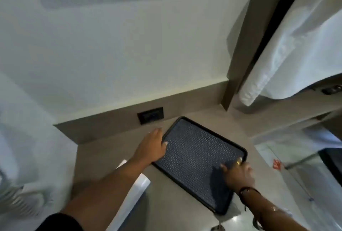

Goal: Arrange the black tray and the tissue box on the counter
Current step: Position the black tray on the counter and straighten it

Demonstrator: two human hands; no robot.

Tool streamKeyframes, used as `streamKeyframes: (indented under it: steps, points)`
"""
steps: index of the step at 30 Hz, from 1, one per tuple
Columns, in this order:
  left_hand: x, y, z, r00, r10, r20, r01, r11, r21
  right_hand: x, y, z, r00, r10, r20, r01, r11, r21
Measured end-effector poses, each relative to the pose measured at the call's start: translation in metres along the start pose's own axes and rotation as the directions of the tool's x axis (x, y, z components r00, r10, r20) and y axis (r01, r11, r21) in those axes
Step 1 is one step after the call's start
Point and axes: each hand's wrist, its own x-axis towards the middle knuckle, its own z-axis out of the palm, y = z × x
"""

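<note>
A black tray (196, 158) with a dotted mat inside lies flat and skewed on the grey-brown counter (166, 203). My left hand (152, 144) grips the tray's left rim, thumb inside on the mat. My right hand (238, 173), wearing a ring and a wrist bracelet, holds the tray's right rim with fingers curled over the edge. A white box-like object (135, 192), possibly the tissue box, lies under my left forearm and is mostly hidden.
A dark wall socket (150, 115) sits in the low backsplash behind the tray. White cloth (288, 49) hangs at the right beside a brown pillar. White fabric (22, 156) fills the left side. A lower shelf and floor show at far right.
</note>
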Motion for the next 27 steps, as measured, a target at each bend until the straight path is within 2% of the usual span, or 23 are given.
streamKeyframes:
  steps: [2,7,9,14,17,21,24,27]
  points:
    - [0.009,0.0,0.012,0.998,-0.068,-0.005,0.068,0.998,-0.009,0.002,0.018,0.011,0.992,0.088,0.086,-0.095,0.992,0.079]
    - [0.032,-0.001,0.034,0.976,-0.186,0.117,0.17,0.976,0.133,0.018,0.031,0.021,0.994,0.103,0.041,-0.109,0.978,0.181]
    - [0.043,0.003,0.041,0.97,-0.204,0.129,0.191,0.976,0.105,0.024,0.03,0.02,0.989,0.125,0.078,-0.14,0.966,0.218]
    - [0.06,0.012,0.053,0.97,-0.244,0.009,0.245,0.969,-0.038,0.039,0.036,0.025,0.978,0.185,0.099,-0.21,0.894,0.397]
    - [0.062,0.01,0.052,0.949,-0.312,0.031,0.314,0.947,-0.069,0.051,0.044,0.025,0.974,0.203,0.102,-0.227,0.869,0.439]
    - [0.051,0.013,0.051,0.91,-0.413,0.026,0.411,0.893,-0.185,0.083,0.045,-0.002,0.99,0.101,0.104,-0.133,0.911,0.39]
    - [0.027,0.023,0.057,0.834,-0.552,-0.006,0.51,0.776,-0.371,0.119,0.036,-0.031,0.997,-0.013,0.077,-0.01,0.958,0.287]
    - [-0.006,0.034,0.069,0.768,-0.64,-0.01,0.567,0.688,-0.453,0.154,0.025,-0.051,0.988,-0.125,0.088,0.1,0.965,0.243]
